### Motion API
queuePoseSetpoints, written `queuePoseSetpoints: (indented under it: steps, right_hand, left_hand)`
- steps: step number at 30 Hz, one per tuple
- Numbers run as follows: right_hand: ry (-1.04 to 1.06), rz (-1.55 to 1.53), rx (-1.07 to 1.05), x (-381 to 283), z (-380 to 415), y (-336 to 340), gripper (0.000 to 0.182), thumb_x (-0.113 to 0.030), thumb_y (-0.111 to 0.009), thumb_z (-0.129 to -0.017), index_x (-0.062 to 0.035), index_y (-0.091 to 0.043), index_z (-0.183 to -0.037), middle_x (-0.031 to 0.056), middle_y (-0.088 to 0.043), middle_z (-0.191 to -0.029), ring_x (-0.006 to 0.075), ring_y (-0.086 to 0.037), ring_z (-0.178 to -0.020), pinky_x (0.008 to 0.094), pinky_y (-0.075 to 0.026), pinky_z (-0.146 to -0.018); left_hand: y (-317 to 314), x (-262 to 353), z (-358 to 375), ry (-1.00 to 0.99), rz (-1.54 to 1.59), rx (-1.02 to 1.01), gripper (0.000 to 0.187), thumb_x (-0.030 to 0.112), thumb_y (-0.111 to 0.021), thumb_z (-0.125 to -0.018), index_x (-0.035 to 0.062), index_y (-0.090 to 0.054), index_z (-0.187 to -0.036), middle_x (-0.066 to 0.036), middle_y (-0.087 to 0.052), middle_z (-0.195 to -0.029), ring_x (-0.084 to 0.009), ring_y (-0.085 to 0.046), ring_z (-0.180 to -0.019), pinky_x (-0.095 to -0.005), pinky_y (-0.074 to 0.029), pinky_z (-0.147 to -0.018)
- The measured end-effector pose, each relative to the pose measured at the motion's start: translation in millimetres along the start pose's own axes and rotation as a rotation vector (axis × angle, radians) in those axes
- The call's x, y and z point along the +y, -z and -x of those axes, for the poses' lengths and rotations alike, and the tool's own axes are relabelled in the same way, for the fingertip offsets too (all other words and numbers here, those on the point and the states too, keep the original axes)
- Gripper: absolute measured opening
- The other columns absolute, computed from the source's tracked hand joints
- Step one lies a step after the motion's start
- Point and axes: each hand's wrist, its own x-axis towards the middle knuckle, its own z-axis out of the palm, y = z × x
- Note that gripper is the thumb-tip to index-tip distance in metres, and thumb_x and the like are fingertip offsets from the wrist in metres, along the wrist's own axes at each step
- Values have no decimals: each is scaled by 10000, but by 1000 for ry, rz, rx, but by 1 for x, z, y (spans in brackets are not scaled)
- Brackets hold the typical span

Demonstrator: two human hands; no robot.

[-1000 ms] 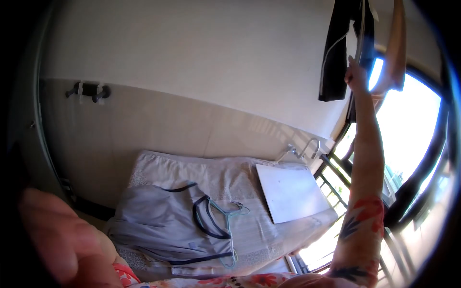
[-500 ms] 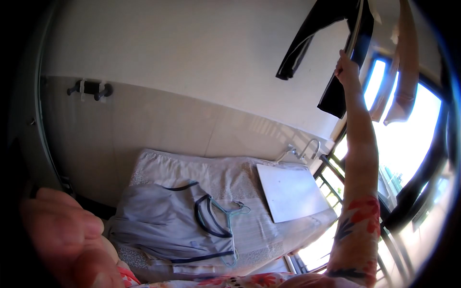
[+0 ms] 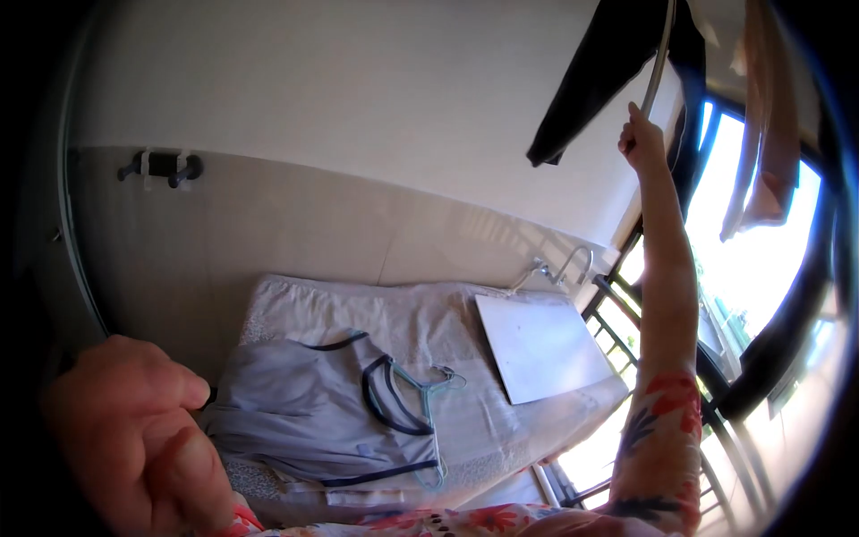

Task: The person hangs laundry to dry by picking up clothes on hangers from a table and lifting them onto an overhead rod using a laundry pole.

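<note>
- The right hand (image 3: 642, 141) is raised, its fingers wrapped round the lower part of a thin pole (image 3: 659, 72); the pole runs up out of view.
- Black trousers (image 3: 599, 76) hang at the pole, just above this hand; one leg slants out over the wall (image 3: 340, 80), the other drops behind the pole and the wrist; their top is cut off by the edge of the view.
- The left hand (image 3: 134, 438) is low and close to the camera, its fingers bent inward; I cannot tell whether they close on anything; it blocks the view of the floor behind it.
- The right forearm, in a flowered sleeve (image 3: 662, 438), stands in front of the window bars (image 3: 613, 338), hiding part of them.
- Brown clothing (image 3: 774, 170) hangs to the right of the trousers, covering part of the bright window (image 3: 716, 188).
- Below lies a grey shirt (image 3: 304, 407) with a pale blue hanger (image 3: 428, 390) at its neck, both on a cloth cover (image 3: 385, 309); a white board (image 3: 541, 349) lies beside them, near a tap (image 3: 573, 264).
- A dark wall rack (image 3: 161, 166) is well apart, at far left.
</note>
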Motion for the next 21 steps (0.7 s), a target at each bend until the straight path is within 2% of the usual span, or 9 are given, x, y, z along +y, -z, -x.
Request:
queuePoseSetpoints:
  steps: [4, 6, 9, 10, 11, 13, 18, 20, 21]
  right_hand:
    - [-6, 146, 99, 8, 17, 31, 279, -269, -617, -759, -83, -452, -633, -8, -330, -440, 101, -318, -366, 248, -283, -339]
    - [171, 377, 87, 29, 17, 60, 264, -268, -607, -770, -81, -468, -647, -12, -330, -454, 94, -320, -378, 242, -293, -355]
    - [207, 468, 10, 59, 30, 114, 242, -252, -596, -780, -79, -473, -663, -13, -329, -470, 93, -317, -392, 239, -288, -371]
    - [167, 437, -25, 70, 38, 126, 235, -247, -593, -783, -79, -475, -668, -14, -329, -475, 92, -316, -396, 238, -287, -376]
    - [108, 380, -66, 80, 43, 135, 228, -241, -589, -786, -78, -477, -673, -15, -329, -481, 91, -314, -401, 237, -286, -382]
    - [-23, 255, -122, 101, 63, 145, 214, -230, -582, -793, -77, -480, -683, -16, -329, -492, 90, -312, -410, 235, -283, -392]
    - [-208, 108, -131, 120, 118, 178, 180, -203, -564, -809, -74, -489, -709, -19, -328, -519, 88, -307, -433, 230, -276, -419]
    - [-257, 93, -108, 128, 138, 195, 166, -193, -556, -816, -73, -492, -720, -20, -328, -530, 87, -304, -442, 228, -273, -430]
    - [-276, 90, -99, 131, 150, 201, 160, -187, -553, -819, -72, -494, -725, -21, -327, -535, 86, -303, -447, 227, -272, -435]
  left_hand:
    - [-5, -9, 9, 176, -33, -85, 185, 75, -528, -737, -28, -492, -886, -121, -522, -709, -186, -482, -579, -262, -403, -502]
    - [-20, -17, 28, 298, 18, -111, 185, 2, -553, -713, -31, -535, -894, -118, -548, -742, -181, -509, -602, -257, -427, -529]
    - [-58, -33, 61, 568, 86, -250, 175, -64, -566, -699, -20, -595, -866, -77, -549, -687, -138, -498, -555, -221, -403, -508]
    - [-72, -48, 85, 577, 142, -338, 174, -38, -575, -704, 2, -597, -871, -76, -534, -655, -132, -490, -539, -221, -391, -501]
    - [-85, -56, 106, 687, 149, -508, 134, -10, -565, -757, -5, -591, -889, -4, -516, -712, -57, -468, -594, -179, -382, -533]
    - [-114, -73, 176, 951, 269, -552, 114, 38, -565, -764, 8, -600, -869, -3, -522, -672, -40, -468, -581, -176, -383, -511]
    - [-181, -57, 315, 1146, 273, -949, 133, 111, -582, -725, 18, -636, -801, -32, -600, -601, -84, -538, -440, -203, -419, -435]
    - [-214, -31, 348, 1108, 346, -902, 133, 150, -584, -713, 32, -641, -735, -50, -591, -556, -104, -552, -425, -221, -430, -431]
    - [-230, -17, 356, 1106, 325, -972, 156, 186, -585, -707, 39, -637, -698, -54, -576, -524, -116, -553, -417, -231, -434, -434]
